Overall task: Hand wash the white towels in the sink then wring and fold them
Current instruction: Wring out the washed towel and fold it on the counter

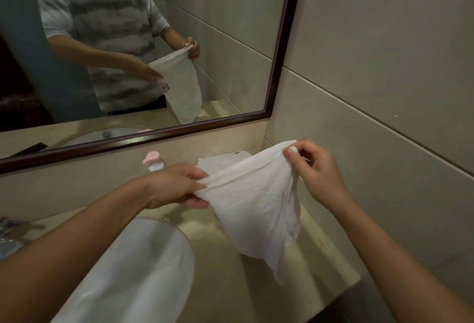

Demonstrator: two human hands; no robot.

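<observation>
Folding appeared underway — left hand (177,186) and right hand (310,166) each pinched the top edge of a white towel (259,209) hanging above the surface (320,258), beside the sink (143,266). A folded towel (220,161) lay behind — washing was judged done.

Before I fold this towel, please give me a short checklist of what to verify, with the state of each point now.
1. Both hands hold the towel: ok. The left hand grips one end of the top edge, the right hand pinches the other.
2. Towel hangs free over the counter, not in the sink: ok.
3. Top edge stretched flat: not ok, it is bunched near the left hand.
4. Towel wrung enough: cannot tell.
5. Place to put it: ok, a folded towel already lies by the wall.
6. Soap bottle clear of the fold: ok, it stands apart.
</observation>
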